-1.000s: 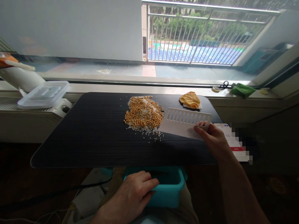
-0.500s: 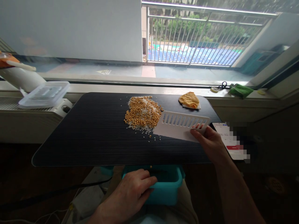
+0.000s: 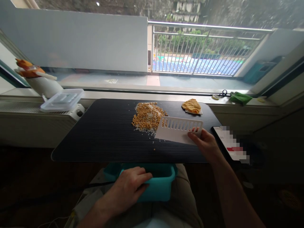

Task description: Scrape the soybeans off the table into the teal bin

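A heap of yellow soybeans (image 3: 143, 115) mixed with white rice grains (image 3: 149, 130) sits on the black table (image 3: 102, 139). In my right hand (image 3: 206, 142) is a flat white plastic scraper (image 3: 172, 134) with a row of slots along its upper side. Its left end overlaps the heap's right edge, and some beans show through the slots. One stray bean (image 3: 154, 149) lies nearer the table's front edge. My left hand (image 3: 133, 182) grips the rim of a teal plastic bin (image 3: 158, 191) on my lap, below the table's front edge. The bin's dark inside cannot be made out.
A folded yellow cloth (image 3: 192, 106) lies at the table's back right. A phone (image 3: 228, 144) rests at the right edge. Beyond the table are a radiator with a clear plastic lid (image 3: 63, 99), and a windowsill with a green cloth (image 3: 240, 98).
The scraper has shifted left against the heap. The stray bean is closer to the front edge; another bean seen over the bin is gone from view. The camera view has tilted up.
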### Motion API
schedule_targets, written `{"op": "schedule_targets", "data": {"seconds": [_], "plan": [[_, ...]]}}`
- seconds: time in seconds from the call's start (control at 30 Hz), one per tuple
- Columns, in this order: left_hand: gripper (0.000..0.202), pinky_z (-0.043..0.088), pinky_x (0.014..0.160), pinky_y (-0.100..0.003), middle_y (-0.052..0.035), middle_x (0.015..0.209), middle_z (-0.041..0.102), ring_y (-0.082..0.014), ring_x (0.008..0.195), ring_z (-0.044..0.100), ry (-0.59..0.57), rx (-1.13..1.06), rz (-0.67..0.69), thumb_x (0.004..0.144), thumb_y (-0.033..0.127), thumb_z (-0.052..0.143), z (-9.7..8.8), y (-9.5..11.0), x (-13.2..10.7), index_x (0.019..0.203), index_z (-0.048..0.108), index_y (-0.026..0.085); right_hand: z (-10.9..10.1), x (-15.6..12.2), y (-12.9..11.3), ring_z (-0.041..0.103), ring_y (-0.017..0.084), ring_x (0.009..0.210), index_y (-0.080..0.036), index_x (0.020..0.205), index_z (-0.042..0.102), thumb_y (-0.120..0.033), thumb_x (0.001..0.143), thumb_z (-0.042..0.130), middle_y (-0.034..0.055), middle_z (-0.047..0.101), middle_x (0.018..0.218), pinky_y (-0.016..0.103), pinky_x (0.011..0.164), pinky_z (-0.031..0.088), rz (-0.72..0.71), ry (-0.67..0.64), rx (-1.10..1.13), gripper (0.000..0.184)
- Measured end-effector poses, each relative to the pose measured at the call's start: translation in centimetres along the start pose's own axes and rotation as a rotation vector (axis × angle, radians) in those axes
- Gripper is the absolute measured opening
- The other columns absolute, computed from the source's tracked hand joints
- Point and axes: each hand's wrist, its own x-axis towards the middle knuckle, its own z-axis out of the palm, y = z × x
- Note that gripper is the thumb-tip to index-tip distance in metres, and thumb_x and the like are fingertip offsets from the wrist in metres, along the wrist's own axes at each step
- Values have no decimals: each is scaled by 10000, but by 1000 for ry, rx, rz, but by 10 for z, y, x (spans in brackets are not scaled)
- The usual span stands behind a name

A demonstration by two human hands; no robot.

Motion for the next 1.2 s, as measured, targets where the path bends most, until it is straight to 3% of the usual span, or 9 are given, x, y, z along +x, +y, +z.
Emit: {"op": "schedule_targets", "data": {"seconds": [0.23, 0.3, 0.4, 0.53, 0.63, 0.87, 1.2], "plan": [[229, 463, 733, -267, -36, 930, 669, -210, 850, 650, 3, 72, -44, 884, 149, 581, -15, -11, -11, 1066, 711, 202, 2, -35, -6, 651, 204, 748, -210, 874, 697, -473, 739, 758, 26, 722, 839, 332, 713, 530, 53, -215, -2, 302], [247, 471, 756, -274, -37, 937, 675, -214, 866, 653, 12, 88, -48, 876, 152, 573, -17, -12, -13, 1075, 710, 204, -2, -46, -9, 655, 206, 743, -213, 853, 699, -487, 724, 768, 25, 721, 824, 326, 699, 533, 38, -161, 16, 310], [270, 482, 778, -280, -38, 948, 683, -216, 883, 656, 20, 105, -55, 867, 151, 568, -16, -10, -13, 1092, 706, 208, -5, -53, -13, 634, 189, 692, -212, 812, 685, -504, 680, 796, 7, 695, 762, 313, 668, 521, 7, 53, 50, 340], [266, 488, 776, -264, -35, 962, 683, -202, 877, 658, 21, 97, -52, 864, 140, 575, -12, -3, -10, 1088, 700, 211, -4, -50, -14, 632, 192, 719, -204, 826, 679, -514, 646, 809, -1, 685, 759, 330, 715, 522, -10, 297, 71, 380], [231, 480, 758, -252, -24, 947, 678, -195, 858, 658, 21, 77, -40, 853, 108, 584, -10, 3, -6, 1018, 704, 216, -3, -40, -11, 635, 207, 716, -200, 850, 680, -524, 663, 785, 6, 679, 739, 353, 703, 522, 3, 406, 21, 389], [207, 453, 713, -235, -2, 886, 654, -184, 833, 640, -15, 23, 10, 849, 91, 585, -3, 6, 11, 964, 681, 234, -2, -19, 1, 639, 229, 723, -216, 845, 677, -507, 716, 741, 16, 685, 724, 397, 714, 533, -35, 407, -123, 324], [221, 432, 729, -242, 10, 920, 643, -180, 862, 626, -77, -71, 24, 854, 53, 634, -8, 7, 24, 976, 677, 232, -6, -19, -7, 675, 245, 771, -233, 821, 666, -523, 712, 758, 26, 710, 786, 383, 689, 566, 5, 298, -100, 323]]}}
